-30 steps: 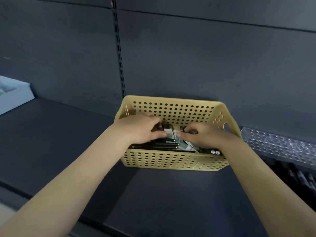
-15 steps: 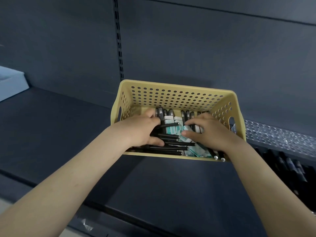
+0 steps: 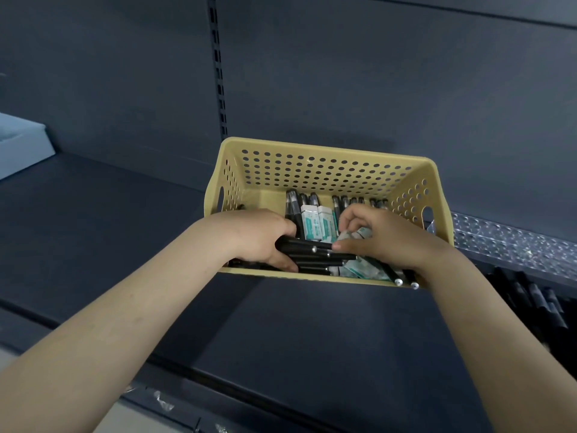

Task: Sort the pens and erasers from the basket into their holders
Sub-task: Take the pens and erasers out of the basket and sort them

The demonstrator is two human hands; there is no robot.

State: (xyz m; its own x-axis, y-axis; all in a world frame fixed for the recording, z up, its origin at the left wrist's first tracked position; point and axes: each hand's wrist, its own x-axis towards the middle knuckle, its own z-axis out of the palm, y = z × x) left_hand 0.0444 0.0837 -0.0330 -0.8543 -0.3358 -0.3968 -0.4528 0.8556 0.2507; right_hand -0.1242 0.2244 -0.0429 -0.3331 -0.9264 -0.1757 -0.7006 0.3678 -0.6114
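A yellow perforated basket (image 3: 321,170) sits on the dark shelf, holding several black pens and white-and-teal wrapped erasers (image 3: 317,225). Both hands are inside it. My left hand (image 3: 256,235) grips a bundle of black pens (image 3: 312,253) lying across the basket's front. My right hand (image 3: 387,237) has its fingers curled over a wrapped eraser (image 3: 356,235), with its thumb touching the pens. More pens (image 3: 295,206) lie along the basket's back.
A clear pen holder with rows of holes (image 3: 512,242) stands right of the basket, with black pens (image 3: 537,304) lying below it. A light blue box (image 3: 22,145) sits at the far left. The shelf's back wall rises behind the basket.
The view has tipped further down into the basket. My left hand has closed round more pens and my right hand's fingers have curled over an eraser.
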